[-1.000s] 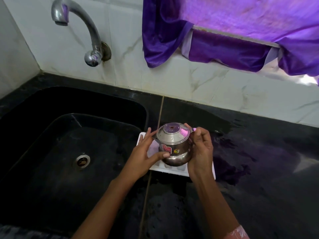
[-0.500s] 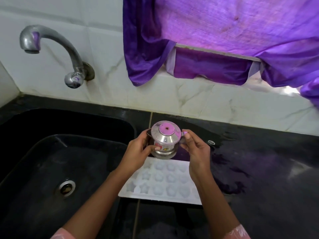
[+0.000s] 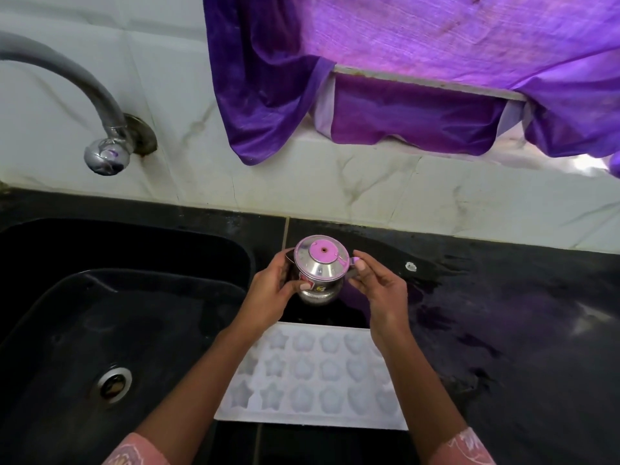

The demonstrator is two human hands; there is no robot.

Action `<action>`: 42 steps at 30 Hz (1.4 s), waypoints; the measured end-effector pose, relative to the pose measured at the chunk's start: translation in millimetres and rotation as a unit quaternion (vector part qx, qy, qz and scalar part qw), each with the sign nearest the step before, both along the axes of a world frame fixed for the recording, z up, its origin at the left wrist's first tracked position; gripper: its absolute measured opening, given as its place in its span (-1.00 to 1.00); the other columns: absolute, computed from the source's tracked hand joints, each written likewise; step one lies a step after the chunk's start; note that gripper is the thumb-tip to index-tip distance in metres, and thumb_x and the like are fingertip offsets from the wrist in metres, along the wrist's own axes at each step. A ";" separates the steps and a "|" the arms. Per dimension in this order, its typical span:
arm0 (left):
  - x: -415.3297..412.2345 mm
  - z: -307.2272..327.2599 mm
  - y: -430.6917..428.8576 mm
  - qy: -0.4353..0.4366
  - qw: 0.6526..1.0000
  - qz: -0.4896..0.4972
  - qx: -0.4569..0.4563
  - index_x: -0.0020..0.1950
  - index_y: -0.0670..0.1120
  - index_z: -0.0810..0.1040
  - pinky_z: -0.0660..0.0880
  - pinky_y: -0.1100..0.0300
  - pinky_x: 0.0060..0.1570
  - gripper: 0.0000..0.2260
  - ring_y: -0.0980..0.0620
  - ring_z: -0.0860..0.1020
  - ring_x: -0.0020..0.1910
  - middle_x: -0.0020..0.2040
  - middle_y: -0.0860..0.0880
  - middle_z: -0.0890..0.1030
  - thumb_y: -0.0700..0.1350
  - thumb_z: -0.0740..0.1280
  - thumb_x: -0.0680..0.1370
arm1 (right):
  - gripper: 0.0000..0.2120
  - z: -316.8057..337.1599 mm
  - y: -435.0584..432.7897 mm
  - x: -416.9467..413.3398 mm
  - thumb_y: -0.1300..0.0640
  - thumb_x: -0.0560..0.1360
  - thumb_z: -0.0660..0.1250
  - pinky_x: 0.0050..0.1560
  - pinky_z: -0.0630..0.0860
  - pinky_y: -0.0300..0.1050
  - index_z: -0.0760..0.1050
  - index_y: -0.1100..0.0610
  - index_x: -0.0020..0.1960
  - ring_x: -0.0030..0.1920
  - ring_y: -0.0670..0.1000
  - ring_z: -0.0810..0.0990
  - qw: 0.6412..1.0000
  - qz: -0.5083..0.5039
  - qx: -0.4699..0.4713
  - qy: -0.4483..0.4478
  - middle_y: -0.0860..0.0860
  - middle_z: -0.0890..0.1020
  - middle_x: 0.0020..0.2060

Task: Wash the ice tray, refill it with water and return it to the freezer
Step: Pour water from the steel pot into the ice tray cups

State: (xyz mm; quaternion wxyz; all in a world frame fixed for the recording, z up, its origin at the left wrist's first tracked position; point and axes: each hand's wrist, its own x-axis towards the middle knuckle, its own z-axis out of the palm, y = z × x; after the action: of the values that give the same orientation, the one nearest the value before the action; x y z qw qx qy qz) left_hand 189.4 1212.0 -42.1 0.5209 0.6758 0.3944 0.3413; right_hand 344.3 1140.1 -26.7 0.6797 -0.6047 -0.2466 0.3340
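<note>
Wide black worktop (image 3: 503, 330) first, sink (image 3: 100, 313) at nine o'clock, white ice tray (image 3: 312, 370) flat on the worktop at six o'clock, moulds up, filled or not hard to tell. At twelve o'clock of the tray, a small steel pot (image 3: 318, 280) held upright, left hand (image 3: 268, 297) curled round its side, right hand (image 3: 379, 293) pinching its edge at three o'clock. Best now to lower the pot over the moulds, tip gently, stop short of the brims.

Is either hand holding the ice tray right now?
No, the left hand and right hand hold the steel pot; the ice tray lies on the counter.
</note>
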 end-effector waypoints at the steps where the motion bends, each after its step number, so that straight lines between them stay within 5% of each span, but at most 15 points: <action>1: 0.7 -1.7 1.4 0.000 1.000 0.001 -0.003 0.24 0.01 0.35 0.40 0.49 0.08 -0.52 0.49 0.49 0.00 0.06 0.18 0.54 -0.36 0.38 0.43 | -0.78 -0.6 0.8 0.4 0.22 0.47 0.35 0.01 0.58 -0.21 0.58 0.19 0.11 -0.17 -0.15 0.63 1.000 0.000 -0.002 -0.002 -0.03 0.68 -0.14; 7: 1.2 -9.0 4.1 -0.001 1.000 -0.002 -0.014 0.32 -0.07 0.35 0.41 0.41 0.14 -0.50 0.20 0.51 0.14 0.09 0.12 0.55 -0.36 0.38 0.44 | -0.79 -5.7 2.3 1.1 0.22 0.48 0.35 0.01 0.58 -0.21 0.59 0.15 0.10 -0.16 -0.14 0.63 1.000 0.001 -0.014 -0.004 0.00 0.67 -0.09; 12: 1.4 -2.9 2.5 -0.005 1.000 -0.017 -0.024 0.36 -0.14 0.32 0.38 0.45 0.14 -0.49 0.17 0.46 0.19 0.13 0.13 0.50 -0.37 0.35 0.46 | -0.74 -5.8 2.0 -0.4 0.21 0.48 0.35 0.04 0.58 -0.19 0.57 0.21 0.16 -0.14 -0.13 0.63 1.000 0.001 -0.012 -0.005 -0.03 0.68 -0.11; 17: -3.7 3.0 1.4 0.034 0.999 -0.034 -0.026 0.46 -0.12 0.21 0.28 0.19 0.34 -0.39 0.02 0.37 0.37 0.33 0.02 0.43 -0.26 0.38 0.47 | -0.59 2.9 -6.4 -0.5 0.18 0.46 0.37 0.06 0.57 -0.18 0.45 0.13 0.29 0.07 -0.01 0.60 0.999 0.016 -0.025 0.016 0.08 0.60 0.11; 21: -15.8 8.5 -10.5 0.133 0.991 -0.010 0.005 0.53 -0.13 -0.05 0.03 0.20 0.41 -0.22 -0.01 0.05 0.51 0.53 -0.06 0.10 -0.07 0.39 0.48 | -0.59 9.4 -24.4 3.3 0.12 0.49 0.35 0.13 0.46 -0.19 0.41 0.03 0.32 0.08 -0.14 0.56 0.988 0.012 -0.074 -0.133 0.01 0.54 0.21; 26: -36.1 -2.4 -38.0 0.250 0.959 -0.022 0.128 0.53 -0.14 -0.15 -0.29 0.13 0.42 -0.19 0.21 -0.23 0.42 0.56 -0.04 -0.09 0.20 0.23 0.50 | -0.39 4.8 -56.3 1.6 -0.02 0.47 0.35 0.37 0.30 0.08 0.22 0.08 0.44 0.37 0.01 0.35 0.919 0.085 -0.155 -0.352 0.02 0.36 0.40; 29: -48.3 -6.3 -54.4 0.314 0.936 -0.011 0.160 0.52 -0.13 -0.19 -0.36 0.09 0.39 -0.04 0.20 -0.27 0.42 0.55 -0.03 -0.12 0.49 -0.03 0.38 | -0.26 4.5 -77.2 -4.0 -0.21 0.44 0.30 0.43 0.09 0.04 0.11 0.04 0.48 0.44 -0.03 0.22 0.863 0.133 -0.213 -0.438 -0.04 0.25 0.46; 37: -83.3 -6.2 -91.4 0.400 0.906 0.024 0.138 0.52 -0.13 -0.22 -0.39 -0.04 0.39 -0.02 0.08 -0.26 0.50 0.55 -0.02 -0.17 0.49 0.02 0.37 | 0.25 -4.7 -123.3 -17.8 -0.69 -0.01 -0.26 0.44 -0.24 -0.06 -0.18 -0.01 0.52 0.50 -0.13 -0.18 0.754 0.182 -0.303 -0.553 -0.12 -0.11 0.52; 42: -101.9 -8.6 -102.3 0.417 0.899 0.013 0.137 0.52 -0.08 -0.26 -0.43 -0.06 0.35 0.21 0.10 -0.32 0.47 0.55 -0.01 -0.22 0.63 -0.20 0.06 | 0.31 -13.3 -140.7 -22.1 -0.71 -0.10 -0.28 0.42 -0.35 0.04 -0.31 -0.03 0.50 0.49 -0.06 -0.30 0.720 0.191 -0.341 -0.573 -0.04 -0.26 0.51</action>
State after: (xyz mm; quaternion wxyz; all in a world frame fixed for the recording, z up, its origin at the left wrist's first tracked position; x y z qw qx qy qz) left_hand 87.6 1109.7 -50.7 0.2071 0.8157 0.5333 0.0855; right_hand 322.2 999.4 -40.0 0.0779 -0.8119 -0.5685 0.1075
